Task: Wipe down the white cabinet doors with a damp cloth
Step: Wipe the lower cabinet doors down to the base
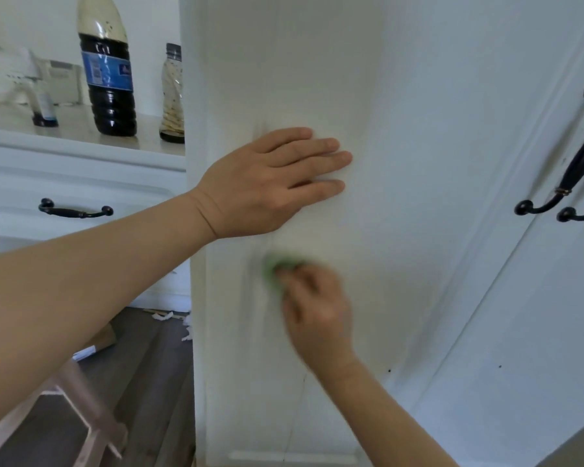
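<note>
Left hand (270, 176), fingers straight and together, pressed flat against the tall white painted cabinet side panel (290, 79). Right hand (314, 311) — blurred — lies just below it, fingers curled round a small crumpled green cloth (273, 271) held against the same panel. White cabinet doors with dark curved metal handles (573, 170) stand to the right — apart from both hands.

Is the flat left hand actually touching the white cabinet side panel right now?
Touching. The head view shows the left hand laid flat against the white cabinet side panel, straight fingers lying on its surface with no gap visible.
</note>
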Action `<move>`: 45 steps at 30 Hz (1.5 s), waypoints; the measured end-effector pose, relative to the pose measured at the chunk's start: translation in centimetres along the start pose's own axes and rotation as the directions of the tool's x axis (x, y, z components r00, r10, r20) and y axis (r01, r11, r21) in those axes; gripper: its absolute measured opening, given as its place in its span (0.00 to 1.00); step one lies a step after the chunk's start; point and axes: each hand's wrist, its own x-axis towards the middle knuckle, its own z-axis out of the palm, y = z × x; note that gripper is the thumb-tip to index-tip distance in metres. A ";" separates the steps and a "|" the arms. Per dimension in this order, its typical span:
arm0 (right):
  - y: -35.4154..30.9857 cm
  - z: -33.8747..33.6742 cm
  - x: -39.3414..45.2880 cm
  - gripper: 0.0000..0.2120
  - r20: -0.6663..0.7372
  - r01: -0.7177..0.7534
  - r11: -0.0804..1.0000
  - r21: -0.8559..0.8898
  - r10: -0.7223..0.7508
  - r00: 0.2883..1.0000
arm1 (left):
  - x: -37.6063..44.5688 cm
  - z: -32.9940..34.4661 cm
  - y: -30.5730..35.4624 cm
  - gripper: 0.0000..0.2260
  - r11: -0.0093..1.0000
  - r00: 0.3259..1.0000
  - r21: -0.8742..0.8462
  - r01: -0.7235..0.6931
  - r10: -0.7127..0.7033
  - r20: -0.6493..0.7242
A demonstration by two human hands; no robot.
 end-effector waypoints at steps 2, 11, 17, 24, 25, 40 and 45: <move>-0.2 1.4 -4.4 0.09 0.395 0.344 0.939 0.001 -0.317 0.863 | 0.0 0.0 -0.2 0.14 1.000 1.000 0.001 -0.002 0.002 -0.005; -1.0 -0.7 4.3 0.16 -0.274 -0.269 0.952 0.146 0.300 0.914 | -0.2 0.5 0.0 0.11 1.000 0.998 -0.023 0.012 -0.013 -0.059; -2.5 4.0 -7.4 0.12 0.528 0.280 0.959 0.043 -0.260 0.809 | -0.3 0.4 -0.1 0.13 1.000 0.999 -0.019 0.011 -0.012 -0.039; -5.8 3.1 3.4 0.15 -0.041 -0.136 0.985 0.109 0.141 0.989 | -0.4 0.0 -0.6 0.15 0.998 1.000 -0.061 -0.010 0.010 0.001; -6.3 3.5 3.5 0.16 -0.051 -0.142 0.983 0.114 0.148 0.988 | -0.4 0.0 -0.6 0.14 0.999 1.000 -0.050 -0.013 0.013 -0.005; 2.1 -0.8 -5.1 0.13 -0.102 -0.298 0.954 -0.024 0.294 0.950 | -0.7 0.0 -0.1 0.13 1.000 1.000 0.012 -0.015 0.015 0.014; 3.3 -0.7 -11.1 0.16 0.484 0.147 0.989 -0.027 -0.116 0.867 | -0.7 -0.1 0.0 0.12 1.000 1.000 0.004 -0.003 0.003 0.005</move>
